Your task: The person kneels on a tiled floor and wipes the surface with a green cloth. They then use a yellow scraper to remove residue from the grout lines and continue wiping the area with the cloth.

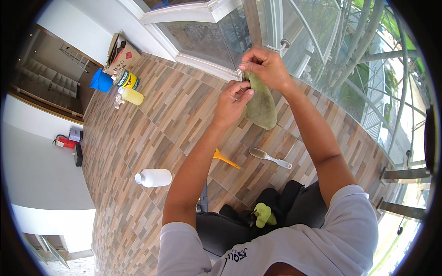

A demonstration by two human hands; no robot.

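A worn olive-green cloth (pixel 261 103) hangs between my two hands, near the foot of a white-framed glass door. My right hand (pixel 267 67) pinches its upper edge between thumb and fingers. Just below and to the left, my left hand (pixel 234 101) has its thumb and fingertips at the cloth's side edge. On the floor beneath lie a brush with a pale handle (pixel 271 158) and an orange-yellow plastic tool (pixel 227 160), partly hidden by my left arm. A white plastic bottle (pixel 153 178) lies left of that arm.
A bottle of yellow liquid (pixel 131 96), a paint can (pixel 127 79), a blue bucket (pixel 101 81) and a cardboard box (pixel 123 57) stand at the upper left. Glass panels with metal scaffolding (pixel 366 51) behind them run along the right. A fire extinguisher (pixel 65 141) is by the left wall.
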